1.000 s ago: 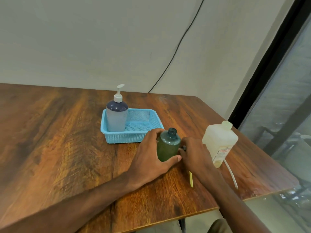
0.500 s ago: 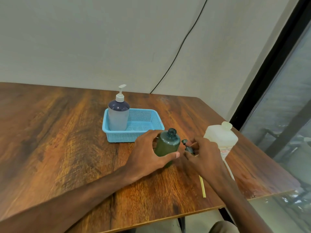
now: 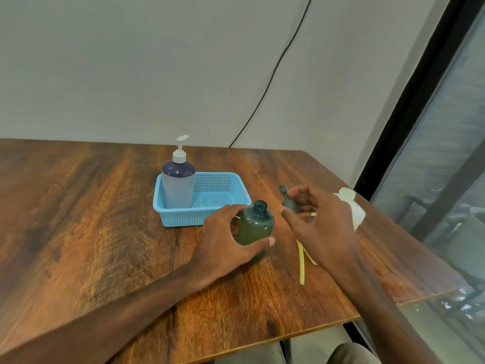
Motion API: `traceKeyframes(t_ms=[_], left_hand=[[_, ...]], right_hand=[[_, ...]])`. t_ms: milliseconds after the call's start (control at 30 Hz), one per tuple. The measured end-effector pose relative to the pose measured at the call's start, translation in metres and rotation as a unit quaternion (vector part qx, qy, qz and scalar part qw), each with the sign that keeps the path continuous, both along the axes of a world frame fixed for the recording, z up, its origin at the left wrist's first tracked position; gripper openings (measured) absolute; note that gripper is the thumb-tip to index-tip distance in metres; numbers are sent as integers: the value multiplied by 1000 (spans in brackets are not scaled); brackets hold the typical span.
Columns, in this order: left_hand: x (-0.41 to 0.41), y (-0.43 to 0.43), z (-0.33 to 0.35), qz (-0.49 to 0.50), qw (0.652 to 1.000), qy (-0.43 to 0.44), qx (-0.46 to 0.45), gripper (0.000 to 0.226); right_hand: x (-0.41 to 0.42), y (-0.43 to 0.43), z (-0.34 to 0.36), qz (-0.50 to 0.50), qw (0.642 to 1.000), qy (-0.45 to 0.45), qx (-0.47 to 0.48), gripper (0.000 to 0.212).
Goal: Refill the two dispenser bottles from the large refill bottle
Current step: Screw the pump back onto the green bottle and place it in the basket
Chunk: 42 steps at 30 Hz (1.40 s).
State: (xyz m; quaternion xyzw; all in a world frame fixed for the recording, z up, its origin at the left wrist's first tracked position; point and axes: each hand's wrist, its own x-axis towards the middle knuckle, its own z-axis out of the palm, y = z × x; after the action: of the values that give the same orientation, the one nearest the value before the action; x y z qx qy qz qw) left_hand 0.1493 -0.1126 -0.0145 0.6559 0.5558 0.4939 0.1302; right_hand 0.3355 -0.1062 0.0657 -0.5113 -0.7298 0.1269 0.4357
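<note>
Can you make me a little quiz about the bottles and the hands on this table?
1. True or false: the green bottle has its top off.
2. Where is the grey bottle with the white pump? A) lying on the table B) standing in the blue basket C) in the right hand
3. Fill in: the left hand holds the ____ bottle.

Key:
1. True. Its neck is open, and the right hand holds its dark pump top, with the yellowish tube hanging from it.
2. B, at the basket's left end.
3. Green. It stands upright on the wooden table.
</note>
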Motion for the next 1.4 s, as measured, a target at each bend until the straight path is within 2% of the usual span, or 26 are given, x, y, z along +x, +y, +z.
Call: traceKeyframes(t_ms=[267,433,633,800,1000,1167,1233,1300,1400], left_hand=[[-1,1,-5,-7,1000,3,-9,84],[0,1,-7,-11,1000,-2,-13,85],[0,2,-8,-7,1000,-5,-14,88],[0,2,-8,-4,1000,-3,-17,85],[3,-1,-7,-5,1000,-10,-7,73],[1,1,-9,-20,1000,-3,6,68],[-2,4,-8,-28,1000,13,-6,74],[-10,7,-3,-49,998,38,-33,79],[-21,7,10,-122,992,40,-14,70]], right_hand=[[-21,-1,48,106,969,202,95,35],[-35,8,70,134,955,221,145,36],[-40,14,78,145,955,209,153,34],[-38,14,55,143,966,184,113,32],[-35,11,-2,127,974,186,16,30],[-36,6,-33,89,981,173,14,33],[-35,6,-35,90,981,172,12,39],[-33,7,-38,101,979,174,-20,55],[-26,11,-51,128,974,156,-106,77]])
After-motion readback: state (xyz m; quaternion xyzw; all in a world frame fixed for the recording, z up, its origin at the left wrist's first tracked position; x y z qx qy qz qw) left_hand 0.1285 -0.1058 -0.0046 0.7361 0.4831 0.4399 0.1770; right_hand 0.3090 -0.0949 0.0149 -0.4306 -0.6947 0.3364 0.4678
